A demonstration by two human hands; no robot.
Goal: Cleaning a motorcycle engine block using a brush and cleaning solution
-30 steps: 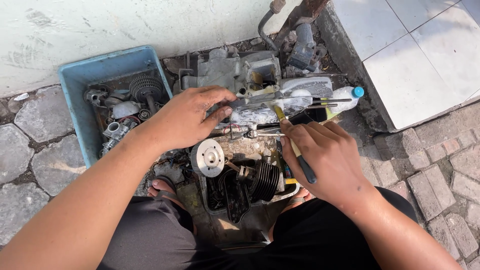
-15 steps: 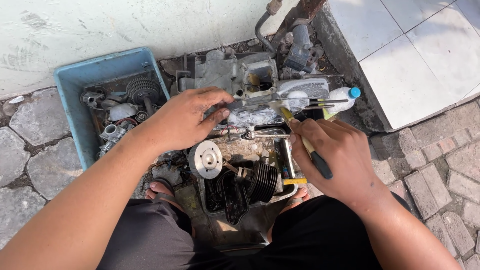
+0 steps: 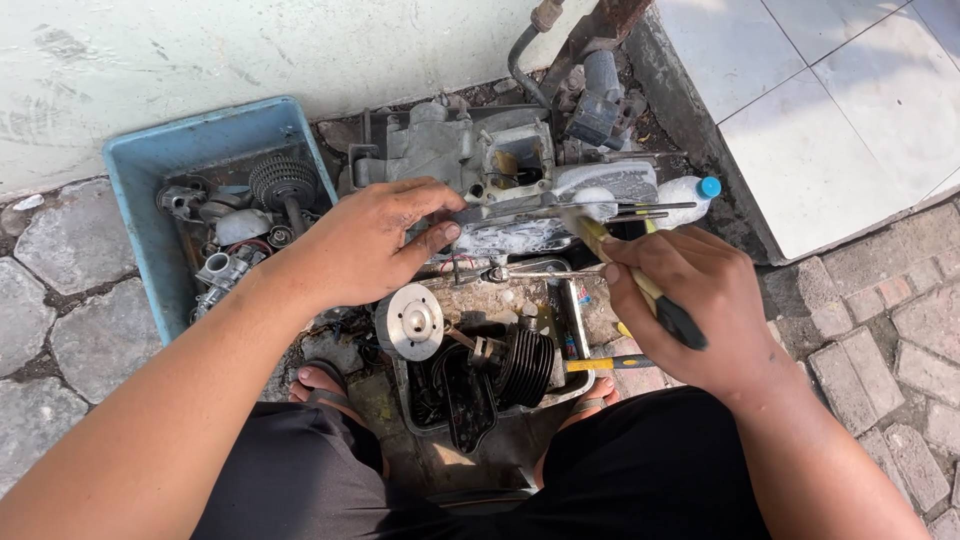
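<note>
Head view, looking down btwn our knees at engine parts on stone paving. Our left hand (image 3: 375, 245) lies palm-down on the grey engine case (image 3: 470, 165), fingers curled over its near edge, thumb pressed vs. the foamy lower part; it steadies the case, grasping no loose item. Our right hand (image 3: 695, 300) is closed round a brush (image 3: 640, 285) w/ yellow shaft & black grip; the bristle end touches the soapy case face just right of the left thumb, the black grip sticks out past the knuckles.

Case sits at centre top, w/ 2 thin rods (image 3: 650, 210) projecting to the right. Just beyond them lies a plastic bottle (image 3: 690, 188) w/ blue cap, on its side. Below the case, a metal tray (image 3: 575, 320) holds a black finned cylinder (image 3: 525, 365) and, left of it, a round silver disc (image 3: 410, 320) on a short shaft. A yellow-handled tool (image 3: 610, 363) lies on the tray's right side, near the cylinder; whether they touch, we cannot tell.

Left of the case: 1 blue tub (image 3: 165, 160) holding a gear (image 3: 283, 180) & assorted small metal parts. Our 2 sandalled feet show either side of the tray. White tiles (image 3: 830, 110) at upper right; pale wall (image 3: 200, 50) along the top.
</note>
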